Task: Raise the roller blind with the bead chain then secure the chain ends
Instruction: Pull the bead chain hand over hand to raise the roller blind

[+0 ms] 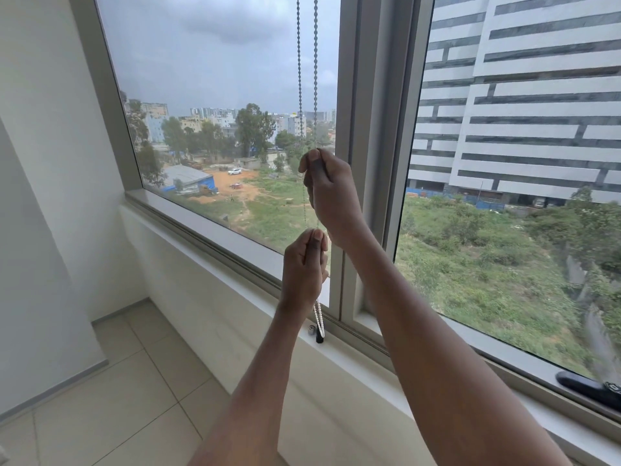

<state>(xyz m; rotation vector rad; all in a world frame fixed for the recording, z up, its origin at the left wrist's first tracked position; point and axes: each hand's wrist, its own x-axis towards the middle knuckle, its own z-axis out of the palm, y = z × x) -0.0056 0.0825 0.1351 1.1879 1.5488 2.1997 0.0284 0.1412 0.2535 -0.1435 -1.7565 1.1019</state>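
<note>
Nearest the camera, the left forearm [255,381] and right forearm [437,348] rise from the bottom edge toward the window. Both end at the bead chain [315,62], which hangs just in front of the glass, beside the vertical frame post [373,129].

The chain's long axis is plumb. Two strands drop side by side from above the top of the picture. The right hand [327,186] is the upper one, with thumb and fingers pinching the right strand at its top knuckle. The left hand [304,264] sits directly below it on the same line, fingers curled and pinching the chain between thumb and forefinger. The left strand runs down past the right hand; whether the left hand also holds it cannot be told.

Below the left hand the chain ends [318,317] dangle as a short white loop with a dark tip. They reach the sill [208,227], just beside a small metal fitting [312,330].

The roller blind is not in view, and the glass is bare to the top of the frame, so the raising looks mostly done. Any further pull would run straight down along the strand. Securing the ends would fall to the left hand, which is nearer, with the ends straight beneath it.
</note>
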